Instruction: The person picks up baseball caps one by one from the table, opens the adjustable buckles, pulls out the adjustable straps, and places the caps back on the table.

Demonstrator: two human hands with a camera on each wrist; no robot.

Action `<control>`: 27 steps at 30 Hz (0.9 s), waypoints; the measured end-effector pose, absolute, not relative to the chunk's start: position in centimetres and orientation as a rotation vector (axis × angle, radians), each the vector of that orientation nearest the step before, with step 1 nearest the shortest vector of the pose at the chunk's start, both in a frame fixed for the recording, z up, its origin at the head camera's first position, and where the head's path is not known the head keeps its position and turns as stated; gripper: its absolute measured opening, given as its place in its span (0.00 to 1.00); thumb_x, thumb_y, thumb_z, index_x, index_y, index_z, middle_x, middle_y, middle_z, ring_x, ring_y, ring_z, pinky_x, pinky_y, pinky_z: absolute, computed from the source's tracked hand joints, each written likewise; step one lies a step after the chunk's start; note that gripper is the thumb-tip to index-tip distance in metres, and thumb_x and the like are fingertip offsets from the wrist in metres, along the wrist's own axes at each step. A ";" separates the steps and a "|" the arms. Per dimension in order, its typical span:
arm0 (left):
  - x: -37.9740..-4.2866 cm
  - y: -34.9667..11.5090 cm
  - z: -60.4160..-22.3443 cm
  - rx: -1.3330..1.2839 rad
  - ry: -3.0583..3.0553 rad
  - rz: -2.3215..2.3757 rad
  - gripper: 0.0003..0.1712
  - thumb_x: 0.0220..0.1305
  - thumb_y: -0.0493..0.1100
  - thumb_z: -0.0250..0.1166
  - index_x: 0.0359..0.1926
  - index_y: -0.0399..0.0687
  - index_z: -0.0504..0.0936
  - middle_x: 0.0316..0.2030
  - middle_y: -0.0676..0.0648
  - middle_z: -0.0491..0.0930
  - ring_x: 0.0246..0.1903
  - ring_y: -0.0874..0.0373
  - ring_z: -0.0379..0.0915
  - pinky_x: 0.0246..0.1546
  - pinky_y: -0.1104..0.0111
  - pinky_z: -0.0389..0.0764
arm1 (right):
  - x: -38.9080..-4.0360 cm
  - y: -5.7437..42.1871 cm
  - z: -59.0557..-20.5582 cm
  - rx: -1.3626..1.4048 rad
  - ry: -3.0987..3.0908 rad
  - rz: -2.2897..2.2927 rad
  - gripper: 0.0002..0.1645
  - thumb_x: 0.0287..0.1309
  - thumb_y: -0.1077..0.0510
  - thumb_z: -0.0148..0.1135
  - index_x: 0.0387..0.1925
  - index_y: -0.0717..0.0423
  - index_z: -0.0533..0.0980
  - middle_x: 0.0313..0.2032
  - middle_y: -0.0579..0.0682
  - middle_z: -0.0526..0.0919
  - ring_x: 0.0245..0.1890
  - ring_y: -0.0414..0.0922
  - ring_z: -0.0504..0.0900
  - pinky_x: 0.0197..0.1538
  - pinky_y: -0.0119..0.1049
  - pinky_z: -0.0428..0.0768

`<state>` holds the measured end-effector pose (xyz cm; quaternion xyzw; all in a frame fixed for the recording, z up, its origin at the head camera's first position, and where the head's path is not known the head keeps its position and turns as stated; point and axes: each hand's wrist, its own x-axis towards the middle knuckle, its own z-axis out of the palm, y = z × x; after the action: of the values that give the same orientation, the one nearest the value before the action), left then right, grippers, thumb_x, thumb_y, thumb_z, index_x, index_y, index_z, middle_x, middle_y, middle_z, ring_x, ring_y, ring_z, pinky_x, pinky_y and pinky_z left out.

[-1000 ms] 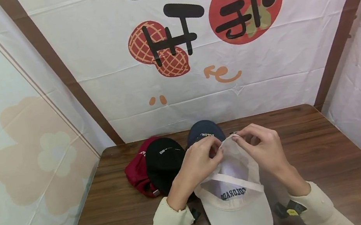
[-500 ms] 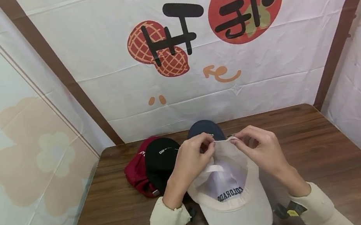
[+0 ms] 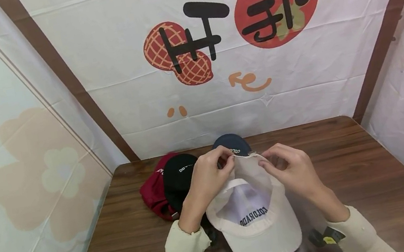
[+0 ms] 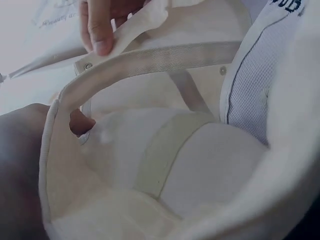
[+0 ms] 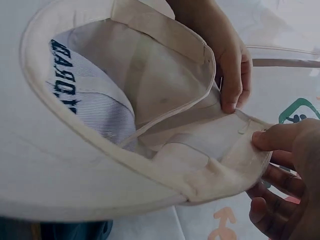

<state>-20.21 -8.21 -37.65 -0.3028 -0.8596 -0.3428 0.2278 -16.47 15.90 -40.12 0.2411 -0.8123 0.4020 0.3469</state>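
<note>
A cream baseball cap [image 3: 264,246] is held up above the table, its brim toward me and its inside facing up. Reversed lettering [image 3: 254,216] reads through on its light inner panel. My left hand [image 3: 209,175] pinches the far back edge of the cap on the left. On the right, my right hand [image 3: 294,169] pinches that same edge, thumb on the near side in the right wrist view, where the lining [image 5: 155,75] shows. The back strap [image 4: 185,55] crosses the left wrist view. The left fingertips are partly hidden by the fabric.
A black cap [image 3: 179,180] overlaps a dark red cap [image 3: 154,195] to the left. Behind my hands lies a navy cap [image 3: 230,141], partly covered. All rest on the brown wooden table [image 3: 364,171], with a printed white cloth wall [image 3: 136,110] behind it.
My left hand has moved left and slightly up, stretching the back edge between both hands. The cream cap's body has shifted left and turned slightly. The strap across its opening has moved left.
</note>
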 end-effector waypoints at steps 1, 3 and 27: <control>-20.3 -8.3 -37.6 -0.831 -2.360 -0.948 0.04 0.70 0.36 0.69 0.39 0.49 0.89 0.31 0.53 0.88 0.29 0.63 0.80 0.34 0.72 0.82 | -16.5 15.9 -40.2 0.618 -2.121 1.037 0.11 0.53 0.66 0.81 0.37 0.51 0.87 0.30 0.39 0.85 0.23 0.34 0.77 0.29 0.24 0.76; -20.4 -8.4 -37.5 -0.825 -2.346 -0.958 0.04 0.70 0.36 0.69 0.39 0.49 0.89 0.30 0.53 0.87 0.29 0.63 0.80 0.33 0.73 0.82 | -16.4 16.0 -40.4 0.600 -2.157 1.021 0.11 0.54 0.64 0.81 0.37 0.50 0.87 0.28 0.38 0.83 0.23 0.34 0.77 0.29 0.24 0.76; -20.9 -10.0 -36.4 -0.729 -2.272 -1.006 0.03 0.70 0.37 0.69 0.40 0.48 0.89 0.30 0.51 0.86 0.27 0.63 0.80 0.31 0.71 0.82 | -15.8 17.0 -41.3 0.548 -2.514 0.873 0.09 0.57 0.49 0.80 0.38 0.43 0.87 0.25 0.35 0.80 0.25 0.33 0.78 0.30 0.30 0.75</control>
<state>-20.90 -10.03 -36.44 -0.2709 -0.8441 -0.3737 0.2727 -15.84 16.96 -41.29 0.1972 -0.9044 0.3141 0.2107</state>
